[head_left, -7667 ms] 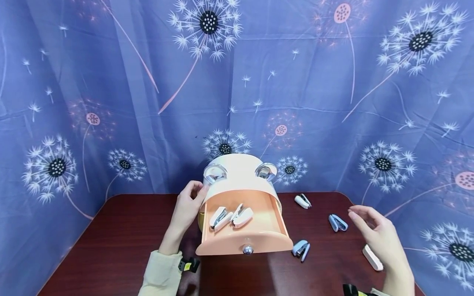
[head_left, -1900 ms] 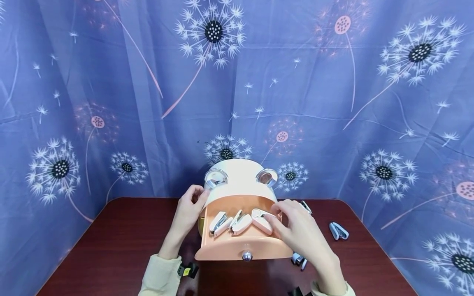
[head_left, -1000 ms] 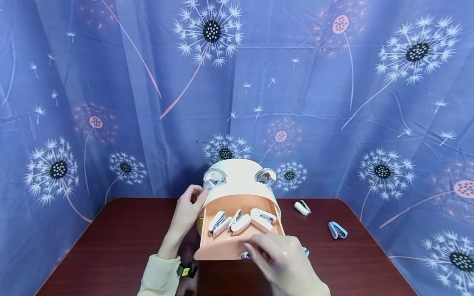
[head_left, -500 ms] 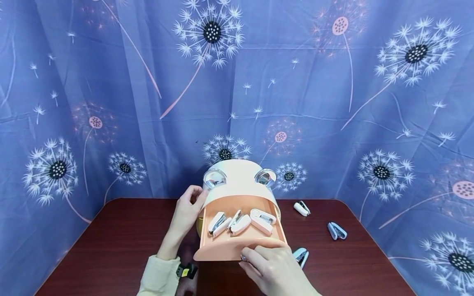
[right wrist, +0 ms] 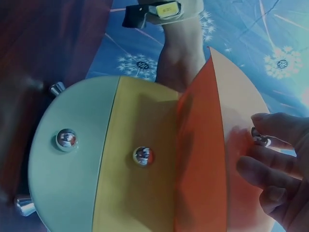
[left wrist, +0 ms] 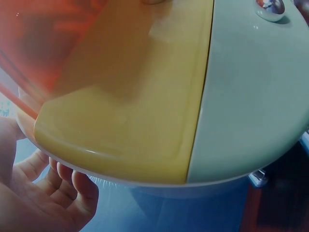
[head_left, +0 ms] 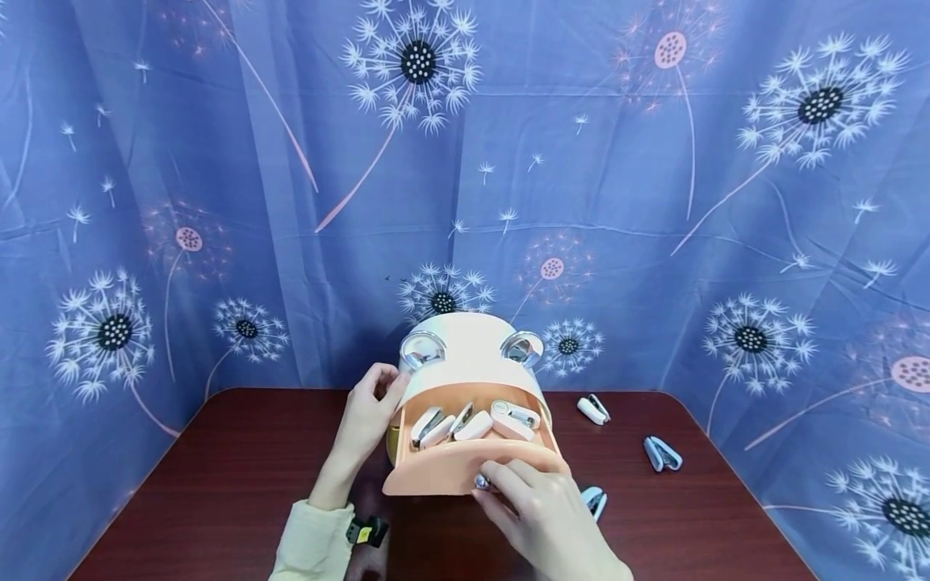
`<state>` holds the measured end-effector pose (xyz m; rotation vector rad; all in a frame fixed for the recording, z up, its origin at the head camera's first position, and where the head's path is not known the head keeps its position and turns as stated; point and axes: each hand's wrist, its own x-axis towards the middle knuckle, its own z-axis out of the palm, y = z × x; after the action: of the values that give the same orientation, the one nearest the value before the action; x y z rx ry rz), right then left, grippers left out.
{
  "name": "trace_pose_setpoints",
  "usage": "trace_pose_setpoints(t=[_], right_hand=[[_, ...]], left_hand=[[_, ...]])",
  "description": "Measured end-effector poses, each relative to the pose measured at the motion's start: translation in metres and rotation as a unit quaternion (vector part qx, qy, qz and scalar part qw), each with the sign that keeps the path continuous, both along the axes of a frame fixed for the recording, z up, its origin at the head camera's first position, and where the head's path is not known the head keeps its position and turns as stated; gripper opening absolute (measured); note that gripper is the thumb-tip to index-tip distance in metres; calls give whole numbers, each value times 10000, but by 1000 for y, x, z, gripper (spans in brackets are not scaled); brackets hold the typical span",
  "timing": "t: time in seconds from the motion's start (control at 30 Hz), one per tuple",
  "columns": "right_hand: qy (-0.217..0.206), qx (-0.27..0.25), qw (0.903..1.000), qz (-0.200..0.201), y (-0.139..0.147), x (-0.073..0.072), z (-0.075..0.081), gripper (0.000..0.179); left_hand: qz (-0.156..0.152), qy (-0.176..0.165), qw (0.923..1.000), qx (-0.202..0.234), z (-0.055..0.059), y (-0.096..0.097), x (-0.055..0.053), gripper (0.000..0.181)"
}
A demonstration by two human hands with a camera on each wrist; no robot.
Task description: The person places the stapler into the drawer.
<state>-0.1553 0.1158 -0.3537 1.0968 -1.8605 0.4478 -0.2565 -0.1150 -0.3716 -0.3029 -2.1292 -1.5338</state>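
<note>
Roughly between both hands (head_left: pixel 369 413) (head_left: pixel 543 512), the peach drawer (head_left: pixel 436 473)

The right grip (head_left: pixel 545 510) partly hides a silver knob (head_left: pixel 482 482) and a blue stapler (head_left: pixel 596 502); the head view cuts off the tabletop (head_left: pixel 218 484).

Curtained-off tabletop setup, blue dandelion-print drapes (head_left: pixel 596 177), dark reddish table (head_left: pixel 240 476), room type unclear
</note>
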Motion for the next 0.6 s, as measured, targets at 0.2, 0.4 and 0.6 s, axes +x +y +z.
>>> trace_pose_setpoints(t=[0.2, 0.4, 0.6], right_hand=[[-306, -96, 9994, -158, 1, -15, -4, 20], [-449, -299, 9984, -191, -3, -31, -6, 24], [-747, -359, 9957, -425, -6, -44, -8, 22]], left_hand=[[-70, -86, 9999, -30, -8, -3, -8, 23], [-43, -29, 10000, -66, -19, -7, -16, 26], [-65, -64, 9999, -45, -18, -7, -16, 28]])
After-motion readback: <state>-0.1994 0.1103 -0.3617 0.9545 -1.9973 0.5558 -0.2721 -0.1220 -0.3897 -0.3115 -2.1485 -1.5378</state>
